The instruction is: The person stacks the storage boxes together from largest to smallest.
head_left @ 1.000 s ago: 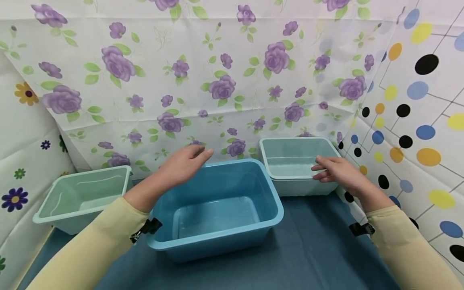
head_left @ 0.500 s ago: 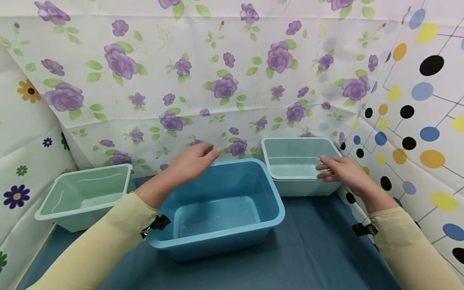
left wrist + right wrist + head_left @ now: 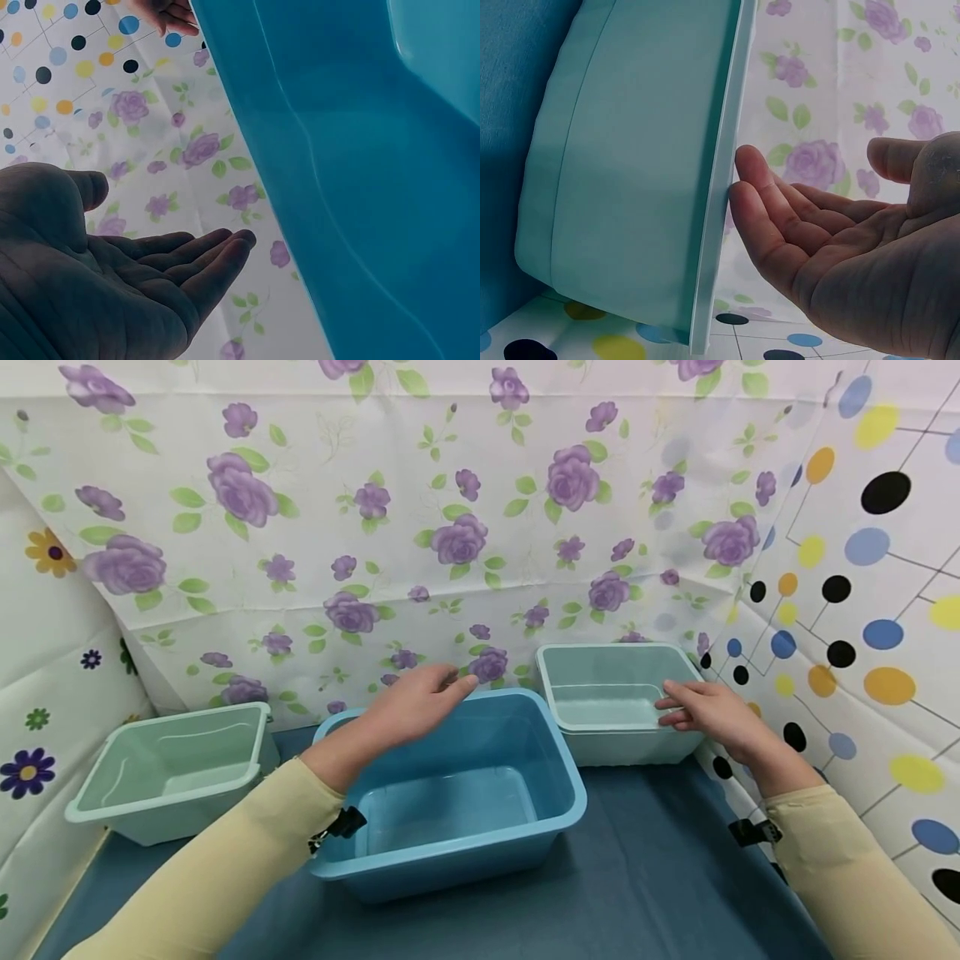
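Observation:
A large blue plastic tub (image 3: 465, 864) stands in the middle of the head view. Over its back left part hovers my left hand (image 3: 412, 710), fingers extended and holding nothing. The left wrist view shows that palm with its thumb apart from the fingers, beside the tub's wall (image 3: 322, 150). At the back right sits a pale green plastic bin (image 3: 622, 747). My right hand (image 3: 705, 714) is at this bin's front right rim, its fingers loosely bent and holding nothing. In the right wrist view the fingertips (image 3: 746, 161) are right at the rim.
Another light green bin (image 3: 180, 818) stands at the left. All three containers rest on a dark blue cloth (image 3: 645, 877). Behind hangs a white sheet with purple roses (image 3: 420, 485); a dotted sheet (image 3: 885, 585) closes off the right side.
My left hand has moved to the right above the tub, from its back left corner toward the middle. The right hand has shifted only slightly at the right bin's rim.

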Available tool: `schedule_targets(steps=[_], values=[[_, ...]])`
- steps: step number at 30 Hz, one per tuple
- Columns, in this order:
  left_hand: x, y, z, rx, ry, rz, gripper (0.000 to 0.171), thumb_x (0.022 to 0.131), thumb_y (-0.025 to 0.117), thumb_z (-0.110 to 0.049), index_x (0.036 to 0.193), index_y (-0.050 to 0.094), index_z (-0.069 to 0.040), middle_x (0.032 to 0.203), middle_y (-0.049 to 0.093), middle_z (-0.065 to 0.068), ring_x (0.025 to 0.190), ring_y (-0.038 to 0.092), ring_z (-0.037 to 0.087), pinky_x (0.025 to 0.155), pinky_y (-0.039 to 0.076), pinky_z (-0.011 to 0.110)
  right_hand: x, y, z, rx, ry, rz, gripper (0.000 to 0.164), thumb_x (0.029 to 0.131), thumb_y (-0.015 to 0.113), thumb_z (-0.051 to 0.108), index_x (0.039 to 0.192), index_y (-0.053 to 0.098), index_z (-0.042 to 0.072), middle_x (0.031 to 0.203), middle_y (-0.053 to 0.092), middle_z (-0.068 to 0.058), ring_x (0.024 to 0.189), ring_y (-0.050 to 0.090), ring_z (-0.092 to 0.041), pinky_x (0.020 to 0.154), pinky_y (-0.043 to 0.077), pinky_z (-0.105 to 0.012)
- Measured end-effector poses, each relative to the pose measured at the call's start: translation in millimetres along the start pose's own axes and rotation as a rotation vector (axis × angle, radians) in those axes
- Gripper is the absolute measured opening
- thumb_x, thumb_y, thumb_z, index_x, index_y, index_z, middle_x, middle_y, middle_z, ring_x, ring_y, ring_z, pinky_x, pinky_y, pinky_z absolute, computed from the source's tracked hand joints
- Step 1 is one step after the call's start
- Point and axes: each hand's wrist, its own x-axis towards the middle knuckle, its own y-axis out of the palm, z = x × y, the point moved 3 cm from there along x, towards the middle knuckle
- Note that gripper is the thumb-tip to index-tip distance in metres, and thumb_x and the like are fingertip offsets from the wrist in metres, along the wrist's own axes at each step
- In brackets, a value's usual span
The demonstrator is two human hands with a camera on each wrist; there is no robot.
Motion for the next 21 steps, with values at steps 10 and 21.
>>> schedule_targets(steps=[10, 21], values=[[6.9, 2.8, -4.8, -0.024, -0.031, 0.001, 0.077, 0.117, 0.046, -0.060, 0.171, 0.042, -0.004, 0.169, 0.050, 0.018, 0.154, 0.050, 0.039, 0.122, 0.044, 0.062, 1.4, -1.8, -1.5, -0.041, -0.001, -0.009, 0.083, 0.120, 0.036, 0.056, 0.164, 0.040, -0.014, 0.158, 0.057, -0.032, 0.138, 0.065, -0.044, 0.104, 0.061, -0.038], [10.2, 7.9, -12.2, -0.017, -0.003, -0.017, 0.076, 0.118, 0.047, -0.058, 0.169, 0.044, -0.003, 0.165, 0.055, 0.018, 0.150, 0.054, 0.039, 0.120, 0.047, 0.061, 2.7, -5.4, -3.9, -0.076, 0.018, -0.033, 0.084, 0.120, 0.034, 0.058, 0.164, 0.041, -0.014, 0.158, 0.057, -0.032, 0.140, 0.063, -0.045, 0.107, 0.059, -0.044]])
